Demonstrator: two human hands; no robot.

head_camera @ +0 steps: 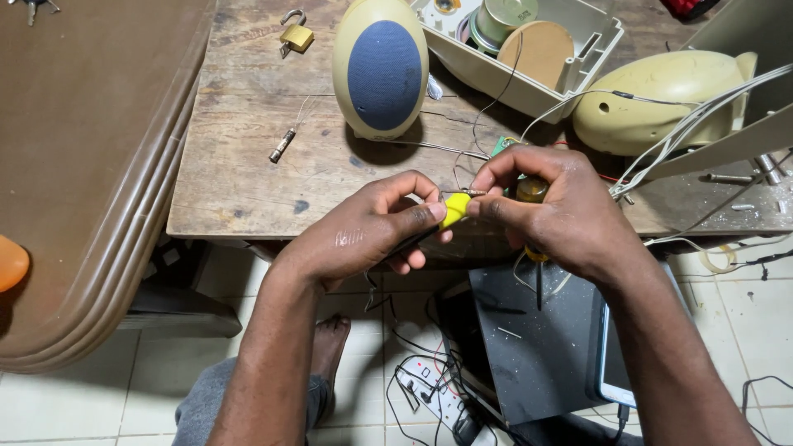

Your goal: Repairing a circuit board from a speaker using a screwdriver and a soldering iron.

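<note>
- A brown table edge (99, 165) fills the far left, well apart from the hands; a brass padlock (296, 36) and a small glass fuse (282, 145) lie on the left part of the wooden worktop (239, 173).
- An egg-shaped speaker (381, 66) stands upright at the far middle of the worktop, beyond the hands.
- The left hand (363, 231) comes in from the near left, closed in a pinch: thumb and forefinger hold a yellow tool (454, 210) by its tip, with the dark rest of the tool running back under the palm toward the near left.
- The tool's long axis slants from near left up to far right, so its yellow end points straight at the right hand.
- The right hand (553, 211) meets it from the right, fingertips closed on a thin wire end (473, 192) just above the yellow end; whether the two touch is too small to tell.
- Under the right hand's fingers shows an amber screwdriver handle (531, 190), its dark shaft hanging down toward the floor.
- Both hands are equally close to the meeting point, at the worktop's near edge.
- Further right lie an open speaker shell (661, 99) and white cables (694, 124); a grey tray (529, 91) sits behind.
</note>
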